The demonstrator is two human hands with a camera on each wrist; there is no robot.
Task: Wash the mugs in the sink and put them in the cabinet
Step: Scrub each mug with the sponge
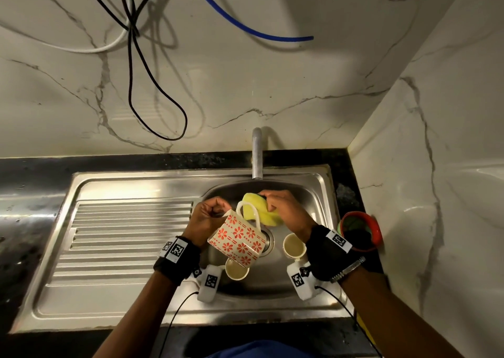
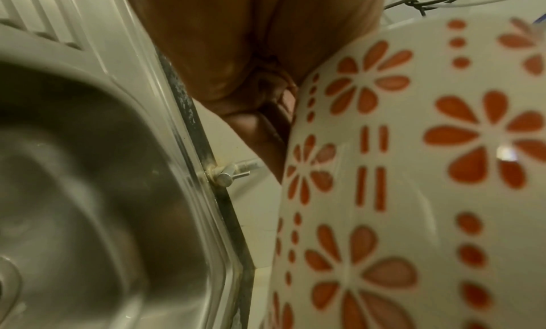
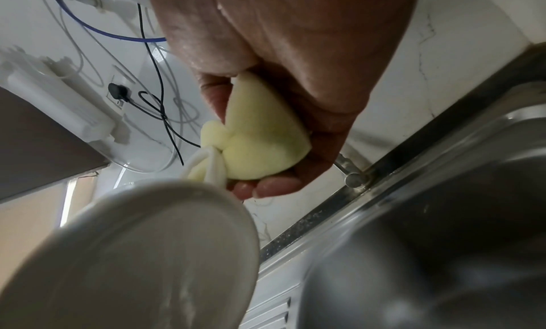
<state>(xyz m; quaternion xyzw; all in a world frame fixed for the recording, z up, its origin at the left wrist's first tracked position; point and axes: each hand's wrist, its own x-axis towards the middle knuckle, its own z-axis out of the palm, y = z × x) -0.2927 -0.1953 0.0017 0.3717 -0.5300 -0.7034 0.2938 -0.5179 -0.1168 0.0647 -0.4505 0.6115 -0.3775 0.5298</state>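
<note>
A white mug with red flowers [image 1: 237, 239] [image 2: 413, 170] hangs tilted over the sink basin [image 1: 308, 194], its base [image 3: 132, 259] toward me. My left hand [image 1: 208, 217] grips it at the rim end. My right hand [image 1: 283, 207] [image 3: 280, 77] squeezes a yellow sponge [image 1: 260, 210] [image 3: 257, 133] against the mug's white handle [image 1: 249, 211] [image 3: 207, 163]. Two small cream cups stand upright in the basin, one [image 1: 236, 269] under the mug and one [image 1: 294, 246] by my right wrist.
The tap spout [image 1: 257, 153] reaches over the basin from the back. A ribbed drainboard [image 1: 122, 237] lies to the left. A red-rimmed bowl [image 1: 361, 229] sits on the dark counter at the right, against the marble wall. Cables hang on the back wall.
</note>
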